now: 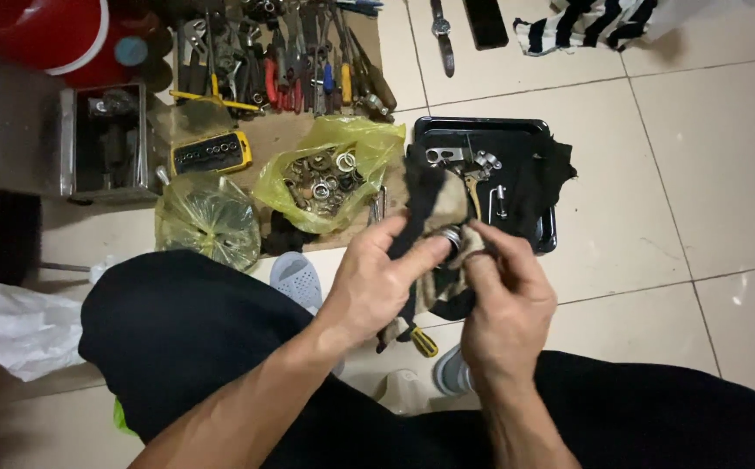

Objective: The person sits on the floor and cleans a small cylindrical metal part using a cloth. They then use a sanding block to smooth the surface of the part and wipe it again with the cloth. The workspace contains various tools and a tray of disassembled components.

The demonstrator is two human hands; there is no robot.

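The fingertips of both hands are meeting over a small round metal ring (452,236), shiny and ridged like a bearing. The left hand (376,282) is pinching it through a dark, frayed rag (423,193), thumb pressing against forefinger; the right hand (506,300) is closing its fingertips on the ring's right side and on a paler patch of cloth. The rag is hanging limp between the wrists, over a yellow-and-black screwdriver handle (423,341) lying on the pale floor tiles. Just beyond the hands a glossy black rectangular tray (482,128) is holding steel fittings. To its left a crinkled yellow plastic bag (336,174) is gaping open on washers and nuts, and farther off, pliers and wrenches (295,61) are lying in rows on brown cardboard
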